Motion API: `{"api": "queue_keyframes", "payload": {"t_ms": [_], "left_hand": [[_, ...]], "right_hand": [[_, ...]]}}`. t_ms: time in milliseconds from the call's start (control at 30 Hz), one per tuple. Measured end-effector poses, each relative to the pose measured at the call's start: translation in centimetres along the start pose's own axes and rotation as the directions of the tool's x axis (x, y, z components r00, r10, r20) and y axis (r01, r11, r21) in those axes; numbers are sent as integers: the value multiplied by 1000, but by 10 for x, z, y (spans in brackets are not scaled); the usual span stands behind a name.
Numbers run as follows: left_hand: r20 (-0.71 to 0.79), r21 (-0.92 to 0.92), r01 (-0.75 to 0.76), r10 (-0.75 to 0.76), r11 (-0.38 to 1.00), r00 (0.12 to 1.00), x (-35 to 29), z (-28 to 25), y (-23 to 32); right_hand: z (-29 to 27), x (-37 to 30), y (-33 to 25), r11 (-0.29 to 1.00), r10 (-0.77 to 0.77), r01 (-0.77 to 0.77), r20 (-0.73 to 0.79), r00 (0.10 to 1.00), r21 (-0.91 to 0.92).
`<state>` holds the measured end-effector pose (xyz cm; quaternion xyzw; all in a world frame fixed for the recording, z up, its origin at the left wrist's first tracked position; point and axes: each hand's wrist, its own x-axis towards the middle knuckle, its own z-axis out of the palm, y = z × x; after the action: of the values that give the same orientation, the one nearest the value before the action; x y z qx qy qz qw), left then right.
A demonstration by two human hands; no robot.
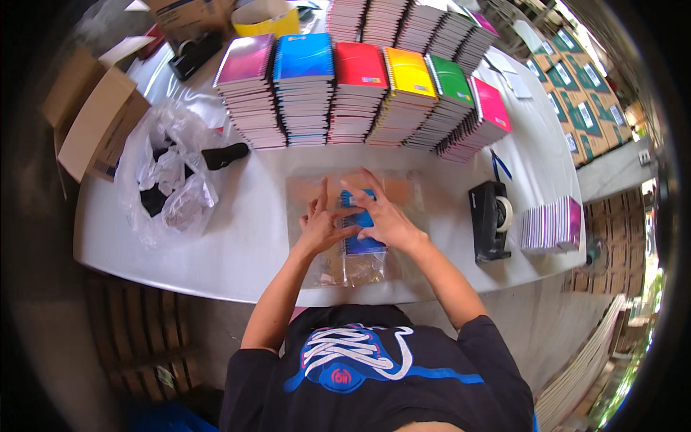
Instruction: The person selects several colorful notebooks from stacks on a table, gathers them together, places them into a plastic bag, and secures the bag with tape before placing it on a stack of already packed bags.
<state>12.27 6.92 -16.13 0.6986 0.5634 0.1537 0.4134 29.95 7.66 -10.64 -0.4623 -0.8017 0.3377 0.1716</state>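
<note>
Near the front edge of the white table, a blue spiral notebook (366, 243) lies in or under clear plastic bags (360, 273); I cannot tell which. My left hand (322, 225) rests over its left side with the fingers spread. My right hand (389, 222) lies across the notebook's upper and right part, fingers stretched apart, its thumb close to my left fingertips. Neither hand grips anything. Under the plastic, beside the notebook, brownish areas show. Parts of the blue cover are hidden by my fingers.
Tall notebook stacks, including purple (245, 61), blue (304, 57), red (358, 65) and yellow (410, 74), line the back. A black tape dispenser (484, 223), pliers (502, 165) and small notebooks (551, 227) sit right. A crumpled plastic bag (191, 205) and cardboard box (101, 133) stand left.
</note>
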Motion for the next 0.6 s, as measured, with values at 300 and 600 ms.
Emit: {"api": "queue_keyframes", "payload": {"t_ms": [300,600], "left_hand": [[-47,-248,-150,142,957,989,6,6,-19],[-45,-359,-101,91,928,995,12,13,-19]], "right_hand": [[-126,-233,146,619,387,-781,-831,400,-88],[-138,-271,193,398,812,-651,82,578,646]]}}
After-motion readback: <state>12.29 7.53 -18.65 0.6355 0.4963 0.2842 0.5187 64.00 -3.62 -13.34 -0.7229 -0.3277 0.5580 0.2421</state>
